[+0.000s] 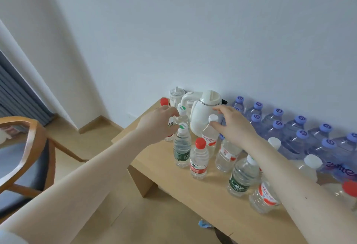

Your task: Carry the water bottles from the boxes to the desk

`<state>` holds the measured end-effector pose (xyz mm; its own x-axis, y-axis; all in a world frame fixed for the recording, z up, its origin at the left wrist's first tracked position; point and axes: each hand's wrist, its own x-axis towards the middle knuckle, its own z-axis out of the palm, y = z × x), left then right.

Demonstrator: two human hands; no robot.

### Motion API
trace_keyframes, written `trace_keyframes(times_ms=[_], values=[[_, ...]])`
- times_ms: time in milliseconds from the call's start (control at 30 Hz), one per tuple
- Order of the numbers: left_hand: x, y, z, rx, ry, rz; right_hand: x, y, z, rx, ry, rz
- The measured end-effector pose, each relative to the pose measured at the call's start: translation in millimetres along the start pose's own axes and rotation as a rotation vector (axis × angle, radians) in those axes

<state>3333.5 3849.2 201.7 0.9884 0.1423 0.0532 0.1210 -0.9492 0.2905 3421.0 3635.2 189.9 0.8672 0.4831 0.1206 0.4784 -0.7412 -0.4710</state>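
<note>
Gripping a bottle each, both hands reach over the far left end of the desk (170, 191), in the middle of the frame. The left hand (157, 123) curls its forefinger and thumb round a tilted green-capped bottle (181, 109), with the forefinger against the cap. The right hand (234, 128), just to its right, pinches a tilted white-capped bottle (209, 137) at the neck. Its thumb sits under the cap and its other fingers spread above. This bottle has a red label.

A white kettle (202, 116) stands between and behind the two hands, right beside both held bottles. Just below the left hand an upright green-label bottle (181, 147) stands on the desk. A red-capped bottle (199, 158) is close at its lower right. More loose bottles (242, 176) stand under and beside the right forearm, toward the lower right of the frame.

A pack of purple-capped bottles (289, 129) lines the white wall (212, 31) along the right side. At the back left corner of the desk, behind the kettle, is a clear jar (176, 94). Another red cap (164, 101) shows just above the left hand.

A wooden chair (38, 143) with a dark seat stands on the floor at the left edge of the frame. A grey curtain (17, 93) hangs above it.
</note>
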Motion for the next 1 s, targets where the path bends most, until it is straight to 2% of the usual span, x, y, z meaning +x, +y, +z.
trace_keyframes(times_ms=[267,400,600,733,1000], values=[[38,-39,0,-0.054,-0.066,0.137,13,-21,22,-0.015,0.073,0.162],[55,-15,4,-0.083,-0.098,0.283,-3,-15,10,-0.036,0.125,0.25],[61,56,33,-0.17,-0.185,0.563,-59,23,-17,-0.113,0.222,0.446],[56,93,63,-0.175,-0.222,0.68,-95,47,-20,-0.212,0.132,0.549],[51,119,89,-0.108,-0.309,0.744,-102,49,-7,-0.262,-0.027,0.461]])
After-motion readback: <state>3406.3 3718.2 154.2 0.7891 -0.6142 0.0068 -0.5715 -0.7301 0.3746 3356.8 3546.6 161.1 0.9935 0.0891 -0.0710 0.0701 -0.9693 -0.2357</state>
